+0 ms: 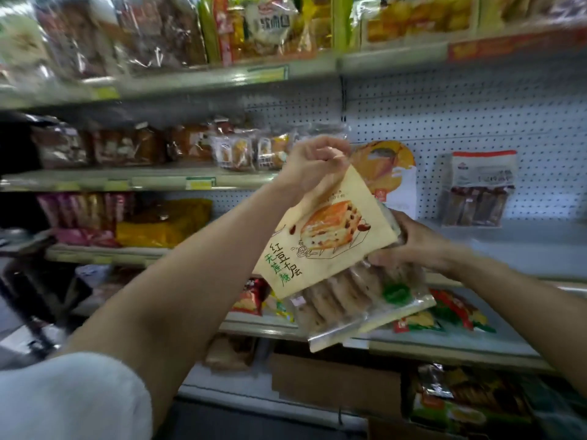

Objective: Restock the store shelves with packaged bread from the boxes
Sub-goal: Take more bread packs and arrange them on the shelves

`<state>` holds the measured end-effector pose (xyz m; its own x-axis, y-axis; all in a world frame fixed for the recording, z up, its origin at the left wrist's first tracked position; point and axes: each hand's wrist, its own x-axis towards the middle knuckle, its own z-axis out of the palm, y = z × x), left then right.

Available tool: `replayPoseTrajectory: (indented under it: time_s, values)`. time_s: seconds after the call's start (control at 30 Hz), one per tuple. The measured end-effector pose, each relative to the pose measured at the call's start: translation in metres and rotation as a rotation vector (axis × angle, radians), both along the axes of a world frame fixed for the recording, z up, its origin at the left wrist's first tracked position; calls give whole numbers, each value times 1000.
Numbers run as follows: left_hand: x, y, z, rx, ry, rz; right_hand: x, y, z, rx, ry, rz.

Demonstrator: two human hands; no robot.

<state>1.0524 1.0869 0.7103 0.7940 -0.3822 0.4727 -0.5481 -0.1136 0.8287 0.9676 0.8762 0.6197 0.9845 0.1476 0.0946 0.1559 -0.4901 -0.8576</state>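
Nearest of all, the left arm in its pushed-up pale sleeve (73, 398) reaches up and away toward the cream-coloured flat plastic bag of sliced bread with a printed picture of a raisin loaf (330, 246), the landmark for everything here. The bag hangs tilted in the air between both hands, in front of the shelving and resting on nothing. The left hand (313, 163) pinches its top corner with curled fingers; the right hand (413, 246) grips its right edge at mid-height, fingers wrapped round the back. The clear lower end shows the slices in a row.

It looks light, and soft rather than stiff: the film should crinkle and slide under the fingers, and the slices would likely squash under a hard squeeze. The sealed top flap and the side edges seem the safest places to hold, with a flat palm under the clear end when setting it down.

Below the bag lies a brown cardboard box (333, 379) on the floor level. Just behind the bag runs the grey metal shelf (508, 246), mostly bare, backed by white pegboard (460, 109). Behind and right of the bag's top stands an orange-and-white packet (390, 173); farther right stands a red-topped clear packet of dark bars (479, 188). To the left, the shelves hold blurred bread bags (247, 150).
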Motion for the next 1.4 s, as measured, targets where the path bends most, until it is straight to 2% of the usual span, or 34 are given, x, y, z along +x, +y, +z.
replayPoseTrajectory:
  time_s: [0.13, 0.27, 0.57, 0.77, 0.87, 1.0, 1.07, 1.13, 1.27, 1.33, 1.4]
  values:
    - [4, 42, 16, 26, -5, 53, 14, 40, 12, -33, 1, 13]
    - [10, 78, 28, 51, 9, 109, 23, 76, 19, 65, -36, 36]
    - [18, 152, 47, 27, -70, 197, 42, 149, 39, 120, -173, 9]
    - [26, 203, 56, -5, -124, 267, 56, 205, 50, 196, -163, 8]
    - [33, 238, 62, 13, -196, 356, 64, 232, 54, 246, -148, 2]
    - [35, 305, 43, -85, -212, 571, 78, 260, 54, 339, -148, -26]
    - [31, 336, 15, -196, -97, 641, 86, 275, 54, 387, -141, -30]
    - [27, 362, -20, -273, 163, 628, 93, 291, 53, 460, -119, -20]
    - [15, 394, -81, -283, 676, 350, 106, 328, 50, 567, -120, -16]
    - [7, 404, -93, -348, 785, 139, 112, 346, 47, 622, -107, -14]
    - [5, 414, -94, -439, 813, 49, 121, 363, 43, 652, -89, 9]
